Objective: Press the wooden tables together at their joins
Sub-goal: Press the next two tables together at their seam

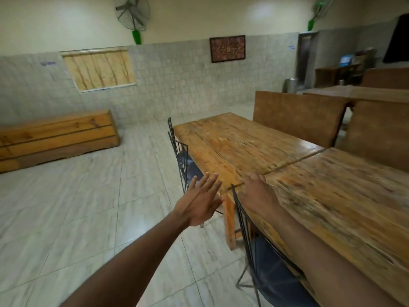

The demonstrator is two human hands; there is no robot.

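Note:
Two wooden tables stand end to end: the far table (232,140) and the near table (343,196). A thin join line (294,161) runs between them. My right hand (257,193) rests palm down on the near table's corner, right at the join by the front edge, fingers curled over the wood. My left hand (200,201) hovers in the air beside the tables' edge, fingers spread, holding nothing.
Wire-backed chairs with dark seats stand along the tables' left side, one far (181,156) and one close (261,258). Brown benches (296,118) line the far side. A wooden bench (55,138) lies by the tiled wall. Open tiled floor (77,207) spreads left.

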